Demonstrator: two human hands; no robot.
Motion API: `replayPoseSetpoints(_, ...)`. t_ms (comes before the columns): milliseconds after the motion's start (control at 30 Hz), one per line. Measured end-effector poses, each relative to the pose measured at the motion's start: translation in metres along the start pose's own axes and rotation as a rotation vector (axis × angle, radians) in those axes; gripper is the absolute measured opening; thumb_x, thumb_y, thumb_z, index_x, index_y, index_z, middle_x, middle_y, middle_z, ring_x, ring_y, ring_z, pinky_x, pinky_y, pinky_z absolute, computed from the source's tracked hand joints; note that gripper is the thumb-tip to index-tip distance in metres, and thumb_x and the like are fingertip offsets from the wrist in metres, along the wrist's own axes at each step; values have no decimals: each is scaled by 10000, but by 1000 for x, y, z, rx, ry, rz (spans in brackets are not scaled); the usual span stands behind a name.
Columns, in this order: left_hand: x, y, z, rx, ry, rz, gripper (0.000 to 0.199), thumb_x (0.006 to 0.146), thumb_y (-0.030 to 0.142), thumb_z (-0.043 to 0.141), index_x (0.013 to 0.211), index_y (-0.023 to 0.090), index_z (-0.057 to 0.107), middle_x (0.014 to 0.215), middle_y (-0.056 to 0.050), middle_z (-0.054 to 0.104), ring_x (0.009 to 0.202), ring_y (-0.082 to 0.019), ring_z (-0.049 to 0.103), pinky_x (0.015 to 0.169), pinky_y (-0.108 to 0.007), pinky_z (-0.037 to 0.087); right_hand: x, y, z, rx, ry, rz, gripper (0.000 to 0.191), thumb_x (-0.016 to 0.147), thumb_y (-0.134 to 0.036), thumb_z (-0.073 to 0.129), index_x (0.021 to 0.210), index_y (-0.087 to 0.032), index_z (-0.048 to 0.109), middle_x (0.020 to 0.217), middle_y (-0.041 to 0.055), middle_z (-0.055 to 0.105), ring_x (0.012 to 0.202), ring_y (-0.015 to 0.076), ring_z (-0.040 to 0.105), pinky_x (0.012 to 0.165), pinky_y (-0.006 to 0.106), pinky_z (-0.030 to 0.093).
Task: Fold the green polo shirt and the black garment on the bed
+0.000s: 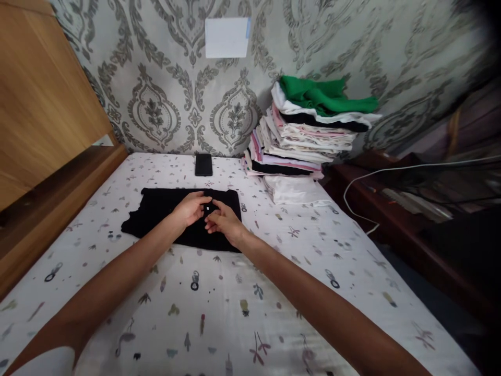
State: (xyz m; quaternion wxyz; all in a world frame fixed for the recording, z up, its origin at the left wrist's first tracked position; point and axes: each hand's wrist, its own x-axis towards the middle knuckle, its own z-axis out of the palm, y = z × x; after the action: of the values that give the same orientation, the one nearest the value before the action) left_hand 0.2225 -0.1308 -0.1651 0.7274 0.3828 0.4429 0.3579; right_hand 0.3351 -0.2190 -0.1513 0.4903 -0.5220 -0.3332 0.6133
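Observation:
A black folded garment point(156, 209) lies flat on the patterned sheet, its left edge uneven. Over its middle are both my hands, fingertips close together. My left hand point(191, 209) has its fingers loosely bent and apart, with nothing visible in them. Facing it from the right, my right hand point(226, 222) also has loosely curved, parted fingers and holds nothing I can see. Between the fingertips shows a small white spot point(207, 208) against the black cloth; what it is, I cannot make out. Whether the fingers touch the fabric is unclear.
A tall stack of folded clothes point(301, 141), topped by a green garment point(324, 95), stands by the wall at the back right. Near the wall lies a black phone point(203, 165). Wooden furniture point(47, 94) borders the left; a white cable point(352, 183) hangs at right.

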Motion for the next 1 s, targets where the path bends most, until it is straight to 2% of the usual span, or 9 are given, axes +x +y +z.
replayPoseSetpoints(133,5,-2,0,40,45,39,387,656,-46,687,991,139,634,732,9,614,589,-94,557,540,-217,429,-3,-2,2,35,-22,-4,778,768,3,521,1509,-132,326,632,-67,619,522,101,610,508,209,516)
replayPoseSetpoints(267,3,9,-4,82,31,80,263,680,-53,624,868,129,641,690,6,590,580,-95,558,532,-206,445,-14,-9,-1,83,-68,-48,774,795,-61,561,1517,-108,288,687,-38,659,564,110,628,551,226,519)
replayPoseSetpoints(367,4,20,-14,137,43,92,240,715,-38,598,877,133,646,691,2,590,567,-93,558,531,-205,468,-22,-12,-12,58,-94,-129,712,823,-163,584,1486,-117,329,744,-16,676,588,118,624,563,241,508)
replayPoseSetpoints(500,7,22,-28,253,108,58,304,735,-26,614,989,137,647,671,14,556,555,-109,558,588,-272,538,-25,-1,-35,-289,84,-300,511,846,-263,552,1348,-178,506,765,-14,641,594,134,588,585,283,508)
replayPoseSetpoints(600,7,21,-33,317,150,73,325,772,12,622,1073,134,613,752,-3,566,606,-120,593,672,-325,582,-22,10,-45,-704,258,-526,394,872,-257,496,1245,-194,608,940,64,669,803,198,637,786,385,552)
replayPoseSetpoints(667,5,20,-34,349,159,99,295,819,60,606,1104,137,586,827,-25,582,619,-118,605,691,-334,590,-18,15,-44,-893,273,-647,400,909,-263,449,1260,-178,621,1171,133,654,1078,256,621,984,452,502)
replayPoseSetpoints(733,2,17,-32,387,155,120,252,864,132,602,1113,149,566,843,-29,580,598,-113,595,651,-326,587,-13,19,-38,-1009,244,-694,445,943,-273,405,1324,-138,592,1375,175,570,1311,284,507,1128,477,395)
replayPoseSetpoints(833,-4,12,-25,458,128,167,299,816,167,696,1085,181,566,784,11,544,570,-102,565,548,-256,537,-6,25,-26,-1115,189,-683,495,975,-277,356,1405,-104,530,1506,191,470,1454,291,359,1195,504,303)
replayPoseSetpoints(1000,-4,18,-22,567,99,302,265,730,19,653,933,185,612,721,51,486,510,-59,474,465,-171,405,-7,31,-15,-1125,145,-714,511,992,-289,337,1431,-89,503,1514,184,474,1483,280,320,1202,511,284)
